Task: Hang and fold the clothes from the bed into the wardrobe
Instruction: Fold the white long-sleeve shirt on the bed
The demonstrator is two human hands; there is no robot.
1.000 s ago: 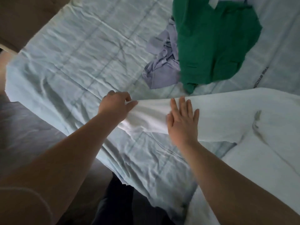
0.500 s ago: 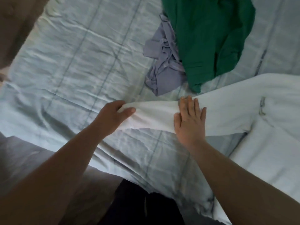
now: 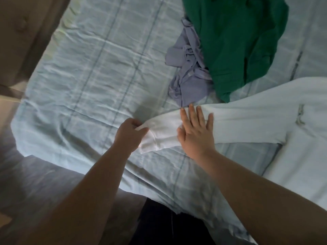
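Note:
A white long-sleeved garment lies spread on the bed, its sleeve stretched toward the left. My left hand pinches the sleeve's cuff end between thumb and fingers. My right hand lies flat with straight, spread fingers on the sleeve just right of the cuff. Behind the sleeve a crumpled lavender garment lies partly under a green garment. The wardrobe is out of view.
The bed is covered by a wrinkled pale blue sheet with faint grid lines; its corner hangs over the near left edge. A brown padded headboard or wall is at the upper left. Dark floor lies below the bed edge.
Both hands have kept their hold and touch on the sleeve. The sleeve's end now lies flatter, with the cuff showing below my left hand. The camera has drifted slightly.

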